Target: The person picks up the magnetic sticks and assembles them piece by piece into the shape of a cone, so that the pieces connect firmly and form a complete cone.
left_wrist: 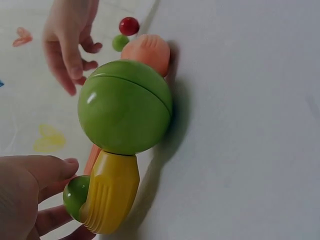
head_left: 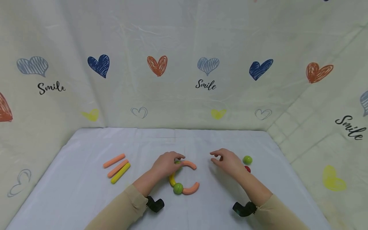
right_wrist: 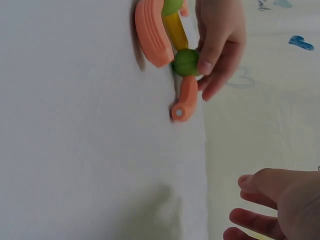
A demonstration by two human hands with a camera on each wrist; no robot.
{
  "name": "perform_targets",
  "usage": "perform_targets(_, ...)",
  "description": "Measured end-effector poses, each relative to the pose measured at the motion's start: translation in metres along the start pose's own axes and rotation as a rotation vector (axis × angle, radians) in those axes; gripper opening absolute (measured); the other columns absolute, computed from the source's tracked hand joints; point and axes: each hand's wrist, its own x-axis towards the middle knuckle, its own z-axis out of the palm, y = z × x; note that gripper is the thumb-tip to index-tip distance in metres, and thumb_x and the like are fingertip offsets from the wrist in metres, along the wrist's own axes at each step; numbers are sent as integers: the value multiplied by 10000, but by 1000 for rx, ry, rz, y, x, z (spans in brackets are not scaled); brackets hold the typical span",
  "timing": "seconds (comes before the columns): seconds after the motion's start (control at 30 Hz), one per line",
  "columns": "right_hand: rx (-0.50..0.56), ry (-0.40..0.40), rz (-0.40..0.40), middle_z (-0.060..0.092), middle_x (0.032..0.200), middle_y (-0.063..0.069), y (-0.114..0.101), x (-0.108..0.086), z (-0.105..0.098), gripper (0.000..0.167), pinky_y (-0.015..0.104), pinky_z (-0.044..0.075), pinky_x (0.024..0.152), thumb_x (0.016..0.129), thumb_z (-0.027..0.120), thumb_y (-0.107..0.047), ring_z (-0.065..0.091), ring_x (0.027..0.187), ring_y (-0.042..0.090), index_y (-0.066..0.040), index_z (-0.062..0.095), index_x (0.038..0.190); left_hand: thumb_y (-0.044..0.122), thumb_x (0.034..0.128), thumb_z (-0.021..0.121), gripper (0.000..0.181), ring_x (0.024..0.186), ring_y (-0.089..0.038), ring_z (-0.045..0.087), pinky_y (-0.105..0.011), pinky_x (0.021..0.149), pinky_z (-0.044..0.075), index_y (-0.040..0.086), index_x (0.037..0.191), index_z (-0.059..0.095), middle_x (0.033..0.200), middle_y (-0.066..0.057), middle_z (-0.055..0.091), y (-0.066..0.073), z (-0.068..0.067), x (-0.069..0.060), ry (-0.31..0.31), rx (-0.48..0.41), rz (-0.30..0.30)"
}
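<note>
In the head view, a C-shaped chain lies on the white table: a curved yellow piece between two green balls, with a curved orange piece on each. My left hand grips the far green ball, thumb and fingers about it; the far orange piece extends from that ball. Nearer me sit the other green ball and the near orange piece. To the chain's right, my right hand hovers above the table, fingers loosely bent and holding nothing. A pale dot marks the far orange piece's free end.
Two straight orange sticks and a yellow stick lie at the left of the table. A loose green ball and a red ball, partly behind my right wrist, lie at the right. A heart-printed cloth hangs behind.
</note>
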Motion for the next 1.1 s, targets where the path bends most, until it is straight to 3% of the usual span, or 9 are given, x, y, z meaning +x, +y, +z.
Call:
perform_targets(0.27, 20, 42, 42, 653, 1141, 77, 42, -9, -31, 338, 349, 475, 709, 939, 686, -250, 558, 906, 214, -116, 697, 1249, 373, 940, 680, 276, 1190, -170, 586, -362, 932, 481, 298, 1202, 728, 1182, 107, 676, 0, 4, 4, -12, -37, 10)
perform_targets(0.5, 28, 59, 107, 631, 1200, 124, 75, -18, -49, 399, 357, 489, 709, 950, 666, -282, 570, 974, 265, -98, 652, 1303, 441, 927, 680, 295, 1146, -161, 607, -339, 886, 493, 309, 1185, 734, 1156, 114, 684, 4, 7, 7, -23, -30, 20)
perform_targets(0.77, 37, 59, 160, 608, 1215, 176, 107, -25, -55, 439, 329, 477, 667, 961, 651, -330, 546, 956, 287, -62, 634, 1308, 420, 934, 676, 273, 1138, -154, 607, -338, 891, 487, 308, 1175, 739, 1153, 119, 681, 9, 8, 10, -36, 2, 22)
perform_targets(1.1, 32, 49, 186, 593, 1232, 216, 123, -27, -55, 470, 314, 475, 657, 965, 637, -351, 546, 974, 311, -41, 616, 1319, 368, 941, 679, 249, 1127, -151, 611, -335, 888, 490, 307, 1175, 740, 1141, 124, 682, 9, 11, 15, -48, 30, 30)
